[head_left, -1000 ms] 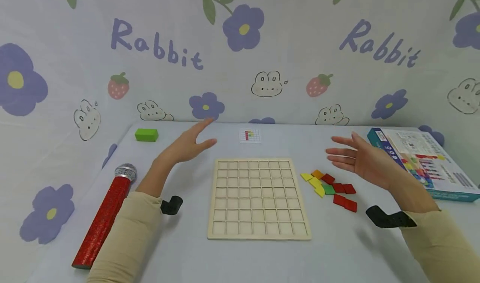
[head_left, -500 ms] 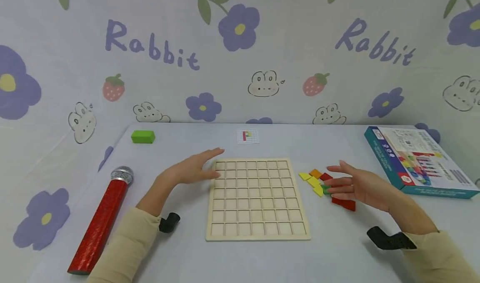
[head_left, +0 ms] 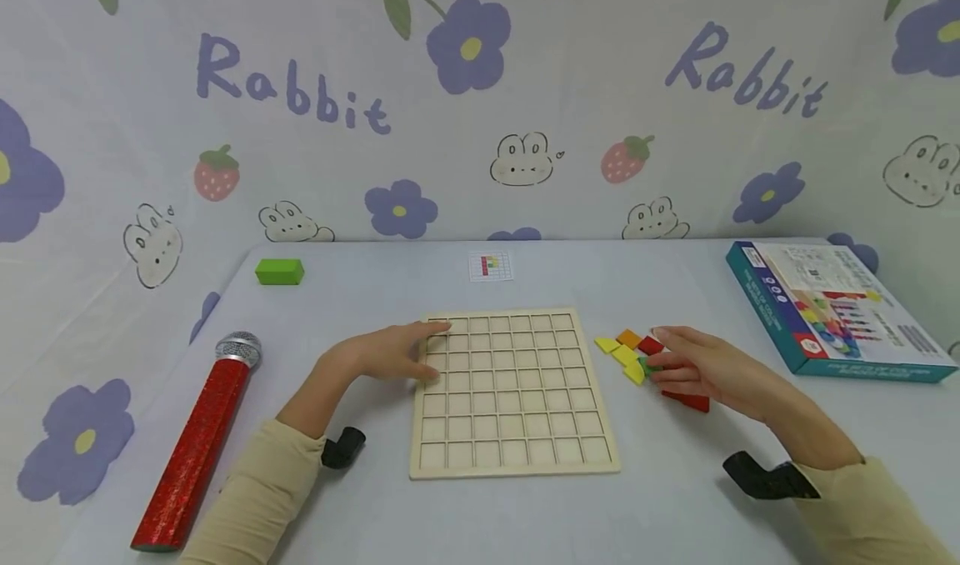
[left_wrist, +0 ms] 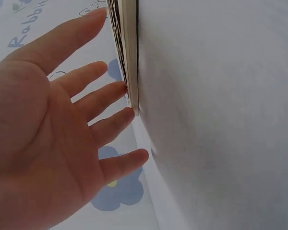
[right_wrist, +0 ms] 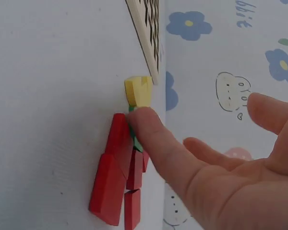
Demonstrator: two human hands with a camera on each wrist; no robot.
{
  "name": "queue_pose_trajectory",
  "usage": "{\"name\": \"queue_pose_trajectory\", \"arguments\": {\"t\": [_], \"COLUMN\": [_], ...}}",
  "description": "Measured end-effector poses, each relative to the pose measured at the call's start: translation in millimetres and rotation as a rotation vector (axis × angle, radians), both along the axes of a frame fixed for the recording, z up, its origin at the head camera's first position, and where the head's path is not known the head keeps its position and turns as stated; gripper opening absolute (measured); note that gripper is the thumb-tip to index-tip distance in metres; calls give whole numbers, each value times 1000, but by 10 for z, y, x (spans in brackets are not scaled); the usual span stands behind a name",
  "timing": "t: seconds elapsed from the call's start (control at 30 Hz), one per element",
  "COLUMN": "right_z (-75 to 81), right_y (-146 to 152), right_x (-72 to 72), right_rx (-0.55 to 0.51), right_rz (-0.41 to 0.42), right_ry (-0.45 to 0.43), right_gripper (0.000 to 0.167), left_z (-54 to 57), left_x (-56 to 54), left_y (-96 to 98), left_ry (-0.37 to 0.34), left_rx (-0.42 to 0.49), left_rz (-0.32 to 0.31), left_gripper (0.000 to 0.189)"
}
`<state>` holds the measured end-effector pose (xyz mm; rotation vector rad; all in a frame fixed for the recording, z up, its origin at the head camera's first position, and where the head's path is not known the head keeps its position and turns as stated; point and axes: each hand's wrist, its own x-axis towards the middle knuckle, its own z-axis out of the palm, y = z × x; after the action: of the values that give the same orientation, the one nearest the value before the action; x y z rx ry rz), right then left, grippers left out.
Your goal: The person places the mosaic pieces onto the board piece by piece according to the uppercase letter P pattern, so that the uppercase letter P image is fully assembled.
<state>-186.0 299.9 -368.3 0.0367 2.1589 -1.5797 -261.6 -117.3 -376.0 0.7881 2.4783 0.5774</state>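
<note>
A pale wooden grid board (head_left: 517, 390) lies flat on the white-covered table. At its left edge is my left hand (head_left: 386, 352), thumb and fingers spread, fingertips overlapping the frame. In the left wrist view those fingers (left_wrist: 110, 124) reach the board's side (left_wrist: 130, 52). My right hand (head_left: 712, 377) hovers low over a small pile of coloured tiles, fingers loosely extended, holding nothing visible. Yellow tiles (head_left: 624, 354), an orange tile (head_left: 628, 337) and a green tile (right_wrist: 138, 141) show beside its fingers. Red tiles (right_wrist: 108, 189) lie below the hand, partly hidden in the head view.
Behind the board lies a small card (head_left: 491, 267) printed with a coloured grid pattern. A green block (head_left: 280, 272) stands at the back left, with a red microphone (head_left: 198, 440) along the left side. A flat teal box (head_left: 840, 311) occupies the back right.
Both hands have come down toward the table. My left hand has reached the board's left edge; my right hand has moved in over the tiles. The head view has shifted slightly.
</note>
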Motion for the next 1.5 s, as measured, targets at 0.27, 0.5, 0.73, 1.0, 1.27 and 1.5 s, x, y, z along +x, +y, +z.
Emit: {"name": "queue_pose_trajectory", "arguments": {"t": [0.27, 0.5, 0.73, 1.0, 1.27, 1.5], "right_z": [-81, -167, -197, -208, -239, -231], "right_y": [-54, -145, -233, -262, -335, -380], "right_x": [-25, -21, -5, 6, -15, -31], "right_rx": [96, 355, 455, 445, 502, 571], "right_rz": [33, -3, 35, 54, 99, 119], "right_ry": [69, 214, 380, 409, 496, 544], "right_gripper": [74, 67, 55, 54, 51, 47], "left_z": [-39, -15, -4, -22, -27, -30], "left_x": [-9, 11, 15, 22, 20, 18], "left_y": [-20, -7, 19, 19, 13, 10], "left_ry": [-24, -20, -16, -15, -1, 1], "left_rx": [-27, -27, -29, -25, -47, -48], "left_rz": [17, 17, 22, 5, -5, -4], "left_gripper": [74, 74, 78, 76, 75, 74]}}
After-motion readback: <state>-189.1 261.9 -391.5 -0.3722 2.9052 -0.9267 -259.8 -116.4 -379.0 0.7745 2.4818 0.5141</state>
